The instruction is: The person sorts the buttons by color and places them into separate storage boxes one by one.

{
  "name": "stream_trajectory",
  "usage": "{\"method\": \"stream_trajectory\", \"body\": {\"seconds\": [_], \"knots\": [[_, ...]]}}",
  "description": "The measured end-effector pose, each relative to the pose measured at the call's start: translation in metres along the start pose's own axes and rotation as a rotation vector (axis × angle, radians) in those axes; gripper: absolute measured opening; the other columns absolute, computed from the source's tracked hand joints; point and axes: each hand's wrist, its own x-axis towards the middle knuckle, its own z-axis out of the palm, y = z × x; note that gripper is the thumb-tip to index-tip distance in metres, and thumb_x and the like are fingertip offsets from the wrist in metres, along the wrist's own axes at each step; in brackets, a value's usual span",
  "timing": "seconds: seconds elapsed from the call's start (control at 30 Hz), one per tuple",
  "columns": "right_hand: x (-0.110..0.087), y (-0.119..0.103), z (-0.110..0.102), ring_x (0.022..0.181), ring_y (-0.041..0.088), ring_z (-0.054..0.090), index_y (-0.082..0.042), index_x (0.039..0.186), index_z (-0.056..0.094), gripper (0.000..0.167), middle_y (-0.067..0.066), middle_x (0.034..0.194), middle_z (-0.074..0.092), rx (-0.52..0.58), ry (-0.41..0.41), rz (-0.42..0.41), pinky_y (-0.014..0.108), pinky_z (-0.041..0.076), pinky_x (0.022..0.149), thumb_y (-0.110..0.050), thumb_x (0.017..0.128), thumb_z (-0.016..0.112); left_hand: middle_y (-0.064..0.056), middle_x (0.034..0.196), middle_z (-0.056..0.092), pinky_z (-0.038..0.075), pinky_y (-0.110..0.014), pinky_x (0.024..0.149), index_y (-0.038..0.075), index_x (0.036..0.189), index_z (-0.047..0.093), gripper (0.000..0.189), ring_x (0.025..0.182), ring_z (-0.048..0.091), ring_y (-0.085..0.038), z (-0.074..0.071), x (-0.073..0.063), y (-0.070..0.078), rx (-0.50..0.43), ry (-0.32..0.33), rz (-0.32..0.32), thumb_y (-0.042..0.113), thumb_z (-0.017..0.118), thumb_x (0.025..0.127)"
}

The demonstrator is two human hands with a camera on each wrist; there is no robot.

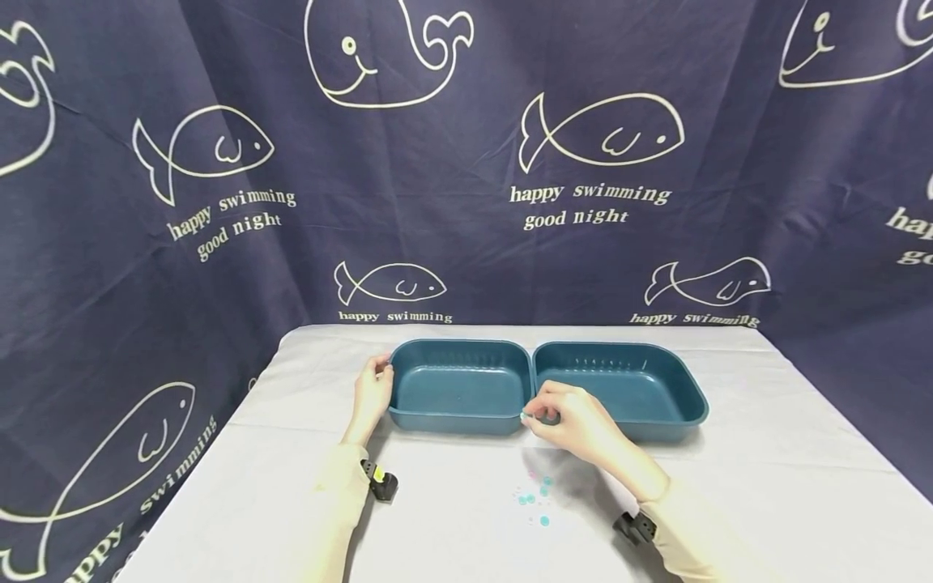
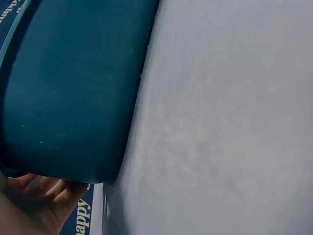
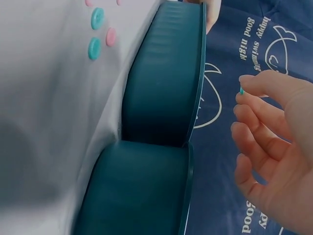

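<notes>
My right hand (image 1: 572,417) pinches a small turquoise button (image 3: 241,91) between thumb and forefinger, its other fingers loosely bent. It is above the front of two blue-green bins, near where they meet. The left bin (image 1: 459,423) and the right bin (image 1: 659,431) stand side by side, their visible floors bare. At the left bin's outer end, my left hand (image 1: 373,393) rests its fingers (image 2: 62,193) against the wall. Several turquoise and pink buttons (image 1: 544,521) lie on the white cloth in front of the bins; some pale ones are hard to make out.
A white cloth (image 1: 437,502) covers the table. Dark blue curtains (image 1: 481,243) with white fish and whale drawings hang behind it and at both sides. A black wrist camera (image 1: 382,486) is strapped to the left sleeve, another camera (image 1: 634,528) to the right.
</notes>
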Motion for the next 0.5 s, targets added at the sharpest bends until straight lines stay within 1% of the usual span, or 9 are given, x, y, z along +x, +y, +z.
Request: {"method": "stream_trajectory", "body": {"seconds": [0.23,0.5], "knots": [[0.008,0.000,0.006,0.063,0.010,0.055,-0.020,0.082,0.072,0.007,-0.011,0.071,0.057,0.012,-0.008,0.013,0.018,0.041,0.057,-0.019,0.075,0.076,-0.024,0.117,0.060,0.047,-0.048,0.091,-0.002,0.122,0.055,0.032,0.107,0.059,-0.039,0.002,-0.001,-0.002,0.010,0.014,0.005,0.010,0.046,0.094],[0.016,0.004,0.013,0.062,0.008,0.055,-0.018,0.083,0.073,0.009,-0.009,0.070,0.057,0.021,0.013,-0.002,0.018,0.041,0.056,-0.016,0.075,0.077,-0.025,0.120,0.058,0.048,-0.047,0.090,-0.002,0.124,0.053,0.032,0.106,0.060,-0.039,0.002,0.000,-0.001,0.008,0.003,-0.001,0.009,0.045,0.095]]}}
